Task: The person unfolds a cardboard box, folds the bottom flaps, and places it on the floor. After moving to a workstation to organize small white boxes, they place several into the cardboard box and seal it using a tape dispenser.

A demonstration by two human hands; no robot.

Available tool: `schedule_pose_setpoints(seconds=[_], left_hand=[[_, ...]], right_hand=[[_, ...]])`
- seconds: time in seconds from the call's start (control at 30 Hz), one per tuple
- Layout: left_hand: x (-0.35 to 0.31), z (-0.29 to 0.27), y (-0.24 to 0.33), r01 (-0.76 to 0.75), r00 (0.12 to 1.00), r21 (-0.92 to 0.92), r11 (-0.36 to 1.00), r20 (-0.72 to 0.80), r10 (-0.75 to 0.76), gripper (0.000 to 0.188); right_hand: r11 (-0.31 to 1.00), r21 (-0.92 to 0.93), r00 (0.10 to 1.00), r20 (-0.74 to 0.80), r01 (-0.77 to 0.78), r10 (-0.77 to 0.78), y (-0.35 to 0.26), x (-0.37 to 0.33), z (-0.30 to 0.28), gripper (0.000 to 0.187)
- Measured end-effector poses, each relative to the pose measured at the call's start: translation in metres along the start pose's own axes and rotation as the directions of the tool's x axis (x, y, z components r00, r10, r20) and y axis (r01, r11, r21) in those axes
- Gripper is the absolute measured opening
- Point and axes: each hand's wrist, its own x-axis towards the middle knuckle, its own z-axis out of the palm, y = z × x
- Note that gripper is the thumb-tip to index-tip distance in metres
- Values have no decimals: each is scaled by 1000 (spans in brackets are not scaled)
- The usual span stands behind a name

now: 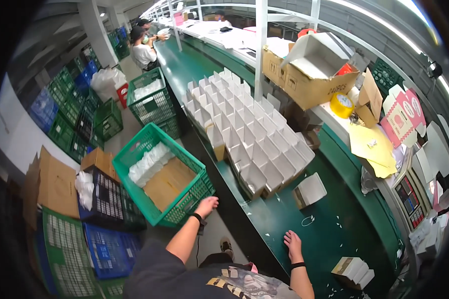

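Observation:
My left hand hangs beside the near right corner of a green plastic crate; its fingers are curled in, and nothing shows in them. Inside that crate stand white bundled pieces next to a flat sheet of brown cardboard. Over the green work surface is my right hand, open and holding nothing, fingers loosely apart. Ahead of it, a small open box lies apart from a large block of open white boxes standing in rows. Folded small boxes lie to the right.
A cardboard carton, yellow tape roll and yellow paper occupy the right shelf, behind a white post. Green crates and a blue crate line the left. Paper scraps dot the belt. A person stands far off.

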Motion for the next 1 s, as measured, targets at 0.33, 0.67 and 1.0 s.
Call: schedule_pose_setpoints(seconds=[0.33,0.67,1.0], left_hand=[[211,-177,107,-251,884,147,957,-368,289,60],[393,-247,182,-289,856,-218,932,-495,149,92],[538,-244,227,-461,872,-540,704,-423,247,85]], right_hand=[[976,155,974,-192,154,-123,-45,100,89,66],[778,474,875,-444,413,-194,-55,203,166,68],[781,393,804,-551,486,-224,-20,230,155,64]])
